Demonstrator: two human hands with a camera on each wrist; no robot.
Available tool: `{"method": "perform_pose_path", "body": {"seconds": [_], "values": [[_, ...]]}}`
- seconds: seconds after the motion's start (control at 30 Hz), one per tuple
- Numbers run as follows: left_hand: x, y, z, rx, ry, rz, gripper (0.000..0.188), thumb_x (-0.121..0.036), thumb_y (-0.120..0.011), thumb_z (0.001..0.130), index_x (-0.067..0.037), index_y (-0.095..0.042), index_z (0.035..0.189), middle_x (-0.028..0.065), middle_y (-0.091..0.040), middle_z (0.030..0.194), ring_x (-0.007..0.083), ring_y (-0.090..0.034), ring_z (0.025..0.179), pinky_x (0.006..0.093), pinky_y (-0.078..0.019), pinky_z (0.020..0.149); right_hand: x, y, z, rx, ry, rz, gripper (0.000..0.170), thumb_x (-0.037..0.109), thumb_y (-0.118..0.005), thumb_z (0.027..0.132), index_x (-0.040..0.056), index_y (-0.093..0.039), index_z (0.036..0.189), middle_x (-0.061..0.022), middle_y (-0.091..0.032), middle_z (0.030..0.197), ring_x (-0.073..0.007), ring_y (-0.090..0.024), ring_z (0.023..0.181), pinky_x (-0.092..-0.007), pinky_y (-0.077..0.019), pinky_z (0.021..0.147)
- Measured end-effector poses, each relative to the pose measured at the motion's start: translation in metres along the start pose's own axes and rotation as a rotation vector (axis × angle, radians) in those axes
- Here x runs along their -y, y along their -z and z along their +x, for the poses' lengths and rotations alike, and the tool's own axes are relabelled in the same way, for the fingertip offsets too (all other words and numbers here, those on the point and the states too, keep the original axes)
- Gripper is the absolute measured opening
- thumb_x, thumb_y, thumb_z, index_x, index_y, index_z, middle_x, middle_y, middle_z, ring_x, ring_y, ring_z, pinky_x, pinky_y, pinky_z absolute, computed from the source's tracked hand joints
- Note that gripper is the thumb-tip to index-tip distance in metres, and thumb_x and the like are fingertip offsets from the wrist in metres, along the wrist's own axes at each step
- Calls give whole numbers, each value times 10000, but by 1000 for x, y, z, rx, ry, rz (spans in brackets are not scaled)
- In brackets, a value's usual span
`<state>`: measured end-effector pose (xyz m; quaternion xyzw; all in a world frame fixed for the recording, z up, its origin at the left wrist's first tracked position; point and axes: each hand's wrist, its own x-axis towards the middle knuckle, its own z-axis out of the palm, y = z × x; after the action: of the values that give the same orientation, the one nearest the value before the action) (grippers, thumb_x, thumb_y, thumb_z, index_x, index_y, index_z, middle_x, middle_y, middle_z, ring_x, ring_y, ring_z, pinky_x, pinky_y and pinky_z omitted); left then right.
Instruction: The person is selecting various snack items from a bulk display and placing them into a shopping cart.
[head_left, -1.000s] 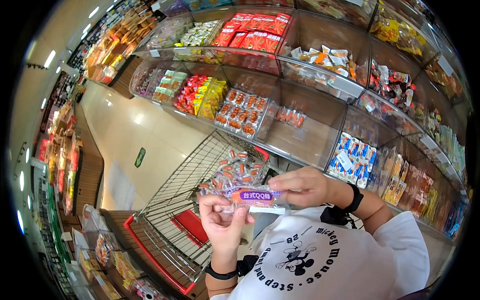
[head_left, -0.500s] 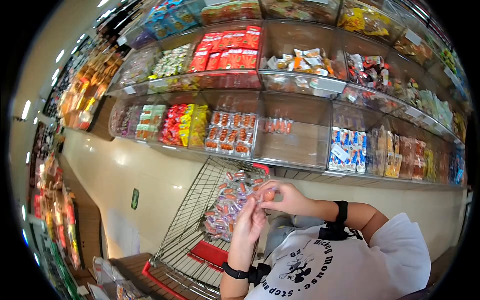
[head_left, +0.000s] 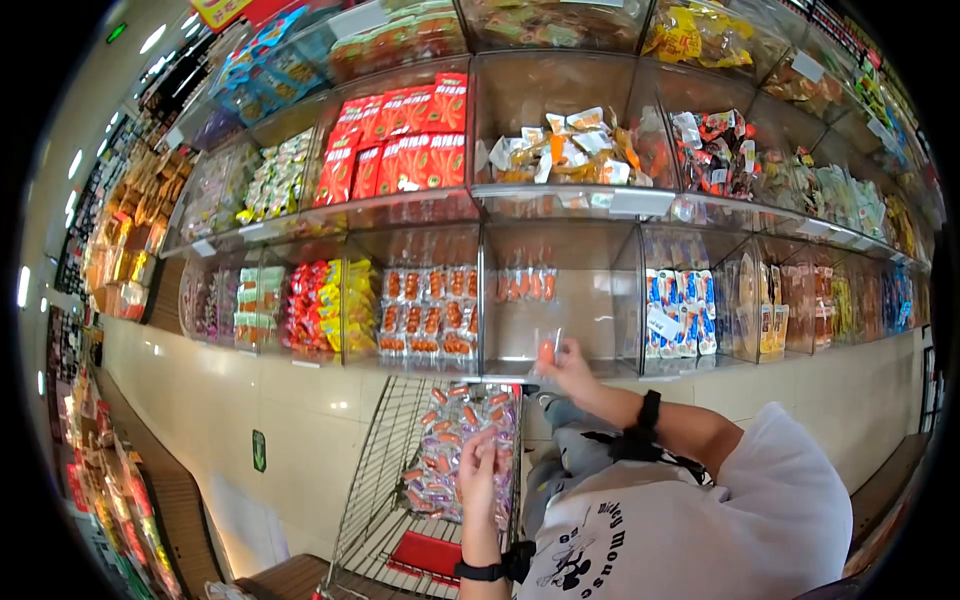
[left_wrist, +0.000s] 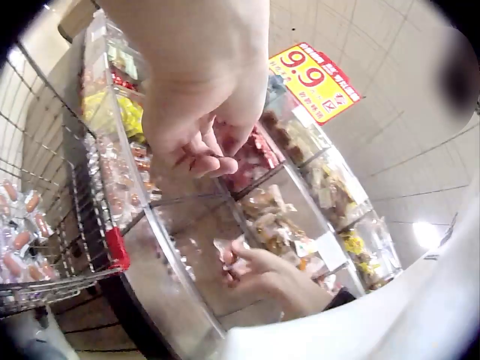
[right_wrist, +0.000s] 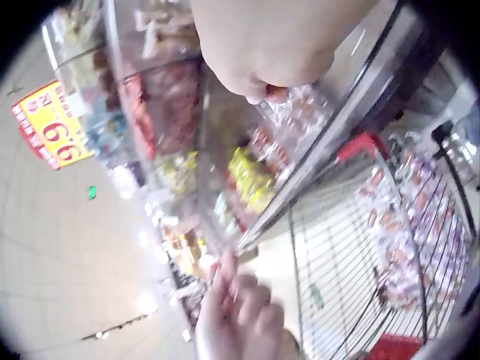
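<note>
1 wrapped sausage (head_left: 546, 353) is pinched in the R hand (head_left: 570, 372) at the bin's (head_left: 612, 300) front, prob. so it won't slip. The L hand (head_left: 481, 472) is loosely curled near the cart (head_left: 362, 480), w/ nothing seen in it.

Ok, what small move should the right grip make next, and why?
Probably reach the right grip a little further in and lay its orange-red, clear-wrapped sausage in the clear-walled, brown-floored bin, near the short row of orange-red wrapped sausages toward the back. The grip appears to be at the bin's front, with bare space before that row.
</note>
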<state>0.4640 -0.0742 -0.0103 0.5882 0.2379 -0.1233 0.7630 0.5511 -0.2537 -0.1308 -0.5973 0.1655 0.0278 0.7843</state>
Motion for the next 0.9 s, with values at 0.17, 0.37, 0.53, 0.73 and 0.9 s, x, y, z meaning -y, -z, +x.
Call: {"method": "perform_pose_path", "body": {"seconds": [0.17,0.37,0.53,0.73,0.9], "values": [[37,41,22,-210,162,19,150,-157,-473,802,-55,-488,912,2,-484,648,72,-443,538,195,-357,478,-65,66,142,-203,-146,-157,154,94,-543,673,-4,-497,783,-51,-511,688,-146,-491,638,-293,-398,545],[74,62,16,-475,350,-94,145,-135,-443,796,-57,-495,906,17,-520,671,100,-487,580,215,-366,511,-126,115,232,-252,-166,-544,252,232,-516,698,-19,-520,720,-133,-530,642,-203,-521,601,-338,-394,547],[79,62,19,-483,389,-100,154,-116,-444,785,-53,-494,916,33,-536,688,114,-503,585,230,-380,522,-99,97,222,-360,-112,-897,248,239,-495,741,-7,-528,729,-167,-547,675,-261,-530,632,-336,-408,592],[88,66,34,-491,356,-145,153,-113,-455,781,-55,-493,919,42,-541,689,117,-502,560,235,-389,521,-93,82,217,-539,-22,-712,204,209,-528,732,9,-502,766,-171,-534,703,-281,-520,646,-348,-408,603],[96,73,27,-490,373,-163,147,-117,-458,781,-70,-497,914,46,-551,691,117,-503,554,223,-388,517,-109,89,229,-508,-74,-838,232,236,-556,715,13,-495,739,-173,-529,708,-297,-514,654,-353,-405,596]]}}
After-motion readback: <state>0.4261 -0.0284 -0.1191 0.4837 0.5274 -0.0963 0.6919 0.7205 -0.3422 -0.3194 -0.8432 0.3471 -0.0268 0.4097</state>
